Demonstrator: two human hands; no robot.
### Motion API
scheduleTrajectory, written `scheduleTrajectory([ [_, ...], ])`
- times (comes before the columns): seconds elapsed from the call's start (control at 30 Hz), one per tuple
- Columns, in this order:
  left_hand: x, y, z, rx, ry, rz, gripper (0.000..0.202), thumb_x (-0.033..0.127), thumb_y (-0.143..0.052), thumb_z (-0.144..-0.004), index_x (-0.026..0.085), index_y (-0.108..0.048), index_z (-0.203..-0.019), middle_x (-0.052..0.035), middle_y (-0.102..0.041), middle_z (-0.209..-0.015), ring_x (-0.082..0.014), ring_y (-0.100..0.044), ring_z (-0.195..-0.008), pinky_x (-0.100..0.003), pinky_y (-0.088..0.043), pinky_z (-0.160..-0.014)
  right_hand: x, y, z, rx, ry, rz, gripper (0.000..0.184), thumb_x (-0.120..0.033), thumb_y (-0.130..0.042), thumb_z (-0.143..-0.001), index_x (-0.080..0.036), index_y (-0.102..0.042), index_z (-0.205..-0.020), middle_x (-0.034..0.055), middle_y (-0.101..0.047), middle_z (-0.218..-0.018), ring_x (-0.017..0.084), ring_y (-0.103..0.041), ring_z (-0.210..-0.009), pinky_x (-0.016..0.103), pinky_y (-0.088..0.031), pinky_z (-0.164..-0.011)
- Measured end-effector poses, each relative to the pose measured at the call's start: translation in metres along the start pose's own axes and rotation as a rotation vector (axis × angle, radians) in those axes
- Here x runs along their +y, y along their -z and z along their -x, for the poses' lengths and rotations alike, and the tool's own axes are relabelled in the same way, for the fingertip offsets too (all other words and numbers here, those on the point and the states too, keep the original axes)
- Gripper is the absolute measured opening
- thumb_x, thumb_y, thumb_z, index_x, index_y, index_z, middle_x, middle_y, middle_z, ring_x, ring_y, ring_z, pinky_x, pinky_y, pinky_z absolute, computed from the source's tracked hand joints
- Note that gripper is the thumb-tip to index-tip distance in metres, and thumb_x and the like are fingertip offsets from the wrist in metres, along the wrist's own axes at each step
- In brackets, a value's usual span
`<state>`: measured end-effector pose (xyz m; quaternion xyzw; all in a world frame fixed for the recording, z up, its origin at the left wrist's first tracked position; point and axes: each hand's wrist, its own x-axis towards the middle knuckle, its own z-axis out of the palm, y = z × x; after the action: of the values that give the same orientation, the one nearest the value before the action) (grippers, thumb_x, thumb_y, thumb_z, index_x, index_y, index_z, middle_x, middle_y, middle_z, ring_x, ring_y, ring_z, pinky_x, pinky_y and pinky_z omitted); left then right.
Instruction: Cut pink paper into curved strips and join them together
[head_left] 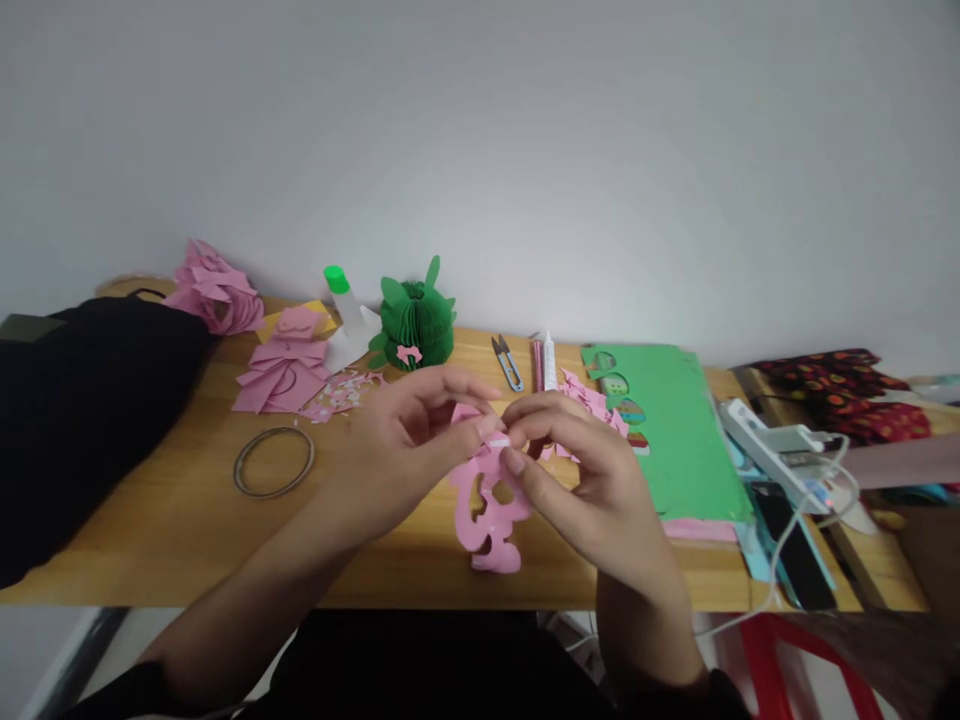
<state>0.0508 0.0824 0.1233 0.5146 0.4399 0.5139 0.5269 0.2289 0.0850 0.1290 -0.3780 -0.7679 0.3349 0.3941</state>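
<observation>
Between my two hands, above the table's front, is a pink paper cutout with curved openings, hanging down from the fingertips. My left hand pinches its upper left side with thumb and fingers. From the right, my right hand grips the top near a small white patch. Just beyond the hands stands a dark green pleated paper ball with leaf shapes and a small pink piece on its front. Pink paper scraps lie behind my right hand. Blue thread snips rest farther back.
Left on the wooden table are a bangle, folded pink papers, a green-capped glue bottle and a black bag. At right are green sheets, a power strip with cables and a phone.
</observation>
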Motion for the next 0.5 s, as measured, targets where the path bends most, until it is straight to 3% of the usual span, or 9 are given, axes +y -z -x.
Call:
scheduleTrajectory([
  [0.13, 0.0017, 0.0024, -0.0004, -0.048, 0.071, -0.001, 0.011, 0.026, -0.075, -0.074, 0.019, -0.070, -0.080, -0.0007, -0.072, -0.073, -0.0137, -0.068, -0.065, -0.021, -0.054, -0.055, 0.0011, 0.0033, 0.0005, -0.007, -0.032, -0.127, 0.008, -0.016, -0.060, -0.087, -0.021, -0.062, -0.081, 0.0022, -0.065, -0.084, 0.016, -0.063, -0.082, 0.030, -0.052, -0.069],
  [0.33, 0.0025, 0.0031, 0.0016, -0.066, 0.126, 0.052, 0.014, 0.026, -0.080, -0.070, 0.020, -0.069, -0.078, -0.0007, -0.074, -0.074, -0.0165, -0.072, -0.067, -0.025, -0.058, -0.061, 0.0045, 0.0022, 0.0016, 0.042, -0.072, -0.159, 0.008, -0.015, -0.062, -0.087, -0.021, -0.064, -0.081, 0.0010, -0.065, -0.082, 0.014, -0.063, -0.075, 0.029, -0.052, -0.065],
  [0.4, 0.0015, 0.0030, 0.0022, -0.060, 0.138, 0.076, 0.015, 0.025, -0.080, -0.070, 0.020, -0.069, -0.078, -0.0010, -0.075, -0.075, -0.0171, -0.072, -0.069, -0.025, -0.060, -0.063, 0.0053, 0.0009, 0.0021, 0.083, -0.048, -0.097, 0.006, -0.016, -0.066, -0.085, -0.021, -0.064, -0.082, 0.0006, -0.065, -0.082, 0.014, -0.062, -0.076, 0.029, -0.051, -0.064],
  [0.5, -0.0005, 0.0025, 0.0022, 0.012, 0.128, 0.084, 0.019, 0.026, -0.082, -0.067, 0.019, -0.067, -0.077, -0.0010, -0.075, -0.076, -0.0165, -0.072, -0.069, -0.025, -0.060, -0.063, 0.0054, -0.0024, 0.0040, 0.246, 0.078, 0.144, 0.011, -0.014, -0.071, -0.081, -0.022, -0.065, -0.085, 0.0019, -0.065, -0.087, 0.017, -0.063, -0.084, 0.032, -0.052, -0.072],
])
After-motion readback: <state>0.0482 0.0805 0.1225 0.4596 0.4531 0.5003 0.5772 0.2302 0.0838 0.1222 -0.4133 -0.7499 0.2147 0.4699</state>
